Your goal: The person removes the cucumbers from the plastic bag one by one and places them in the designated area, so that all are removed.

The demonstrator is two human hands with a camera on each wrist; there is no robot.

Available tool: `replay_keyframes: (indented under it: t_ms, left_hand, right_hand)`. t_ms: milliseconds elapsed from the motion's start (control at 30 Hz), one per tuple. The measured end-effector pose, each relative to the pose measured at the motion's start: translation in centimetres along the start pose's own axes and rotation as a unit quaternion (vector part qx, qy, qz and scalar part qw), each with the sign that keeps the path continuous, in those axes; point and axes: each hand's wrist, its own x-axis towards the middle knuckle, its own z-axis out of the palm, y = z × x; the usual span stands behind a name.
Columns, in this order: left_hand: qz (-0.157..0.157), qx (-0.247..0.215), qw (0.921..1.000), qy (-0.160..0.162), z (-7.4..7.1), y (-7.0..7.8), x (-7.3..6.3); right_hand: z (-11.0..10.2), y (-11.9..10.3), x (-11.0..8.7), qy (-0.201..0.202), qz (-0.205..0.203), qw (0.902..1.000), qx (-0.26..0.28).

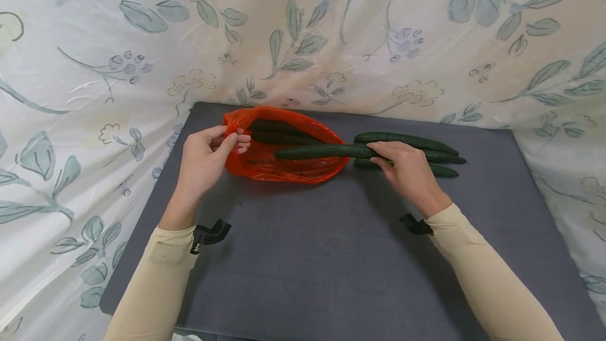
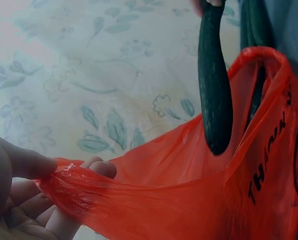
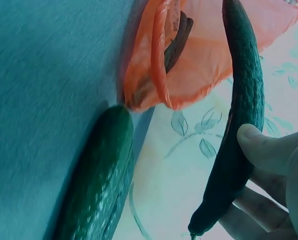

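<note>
My left hand (image 1: 205, 157) pinches the left rim of a red plastic bag (image 1: 284, 175), thumb outside and fingertips inside the edge. The bag's mouth is spread wide, and dark cucumbers (image 1: 279, 133) lie inside it. In my right hand (image 1: 409, 172) a long cucumber (image 1: 314, 151) is gripped near its right end, its other end over the bag's opening. The right wrist view shows thumb and fingers around this cucumber (image 3: 246, 90). Below the right hand, several more cucumbers (image 1: 407, 141) lie on the table, just right of the bag.
The dark grey table (image 1: 303, 257) stands against a floral curtain (image 1: 307, 30) that hangs along its back and sides. Black straps (image 1: 210, 233) are worn at both wrists. Black lettering (image 2: 269, 155) runs along the bag's side.
</note>
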Motion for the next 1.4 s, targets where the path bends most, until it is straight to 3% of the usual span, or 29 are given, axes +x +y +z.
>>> replay_keyframes:
  t_ms: [667,1167,1400]
  left_hand:
    - [-0.002,0.009,1.0,0.002,-0.1,0.1,0.0]
    - [-0.002,-0.002,1.0,0.001,-0.1,-0.2,0.0]
    - [-0.004,-0.003,1.0,0.005,-0.3,-0.2,-0.1]
  right_hand:
    - [-3.7,2.5,-4.3,0.029,0.016,0.9991,-0.026]
    - [-6.4,3.8,-6.7,0.041,-0.016,0.9974,-0.056]
    - [-6.9,4.6,-7.8,0.037,0.004,0.9965,-0.074]
